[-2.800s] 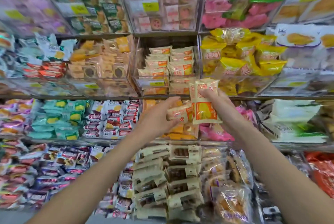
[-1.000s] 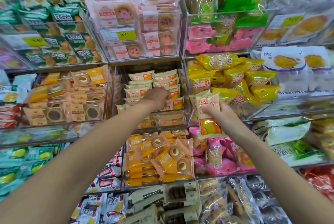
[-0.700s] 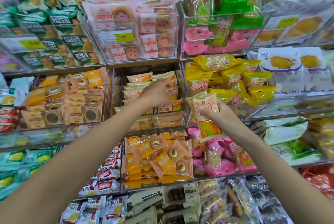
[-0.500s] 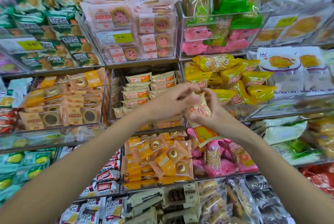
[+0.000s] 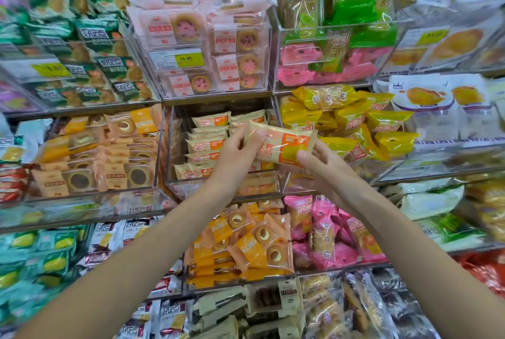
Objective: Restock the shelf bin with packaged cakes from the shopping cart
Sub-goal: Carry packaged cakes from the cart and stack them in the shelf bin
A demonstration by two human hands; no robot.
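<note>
Your left hand [image 5: 237, 147] pinches the left end of a cream-and-orange plastic-wrapped cake packet [image 5: 281, 144], thumb on the front face, fingers curled behind. Your right hand [image 5: 322, 165] grips the lower right end from below, fingers curled under the wrapper. Neither hand is free.

The packet sits mid-frame, held flat and lengthways, just in front of the clear acrylic shelf bin [image 5: 175, 147] at frame centre. It's not in the bin yet. The two-handed hold looks like you're squaring it up: the stacked cream packets [image 5: 209, 144] already in the bin lie flat, label forward, in two columns, and yours is turned to match.

The right column is largely hidden behind your hands and the packet, so I can't tell how high it stands. The left column is visible, with dark space above it under the shelf.

Judgement: placing step, packet aligned, insertion pending. Watch the bin's front lip and the divider to the yellow crinkled snack bags [image 5: 352, 122] on the right; those spill close to the wall. Soft wrapper, so slide it in flat, don't squeeze.

The shopping cart is out of view.
</note>
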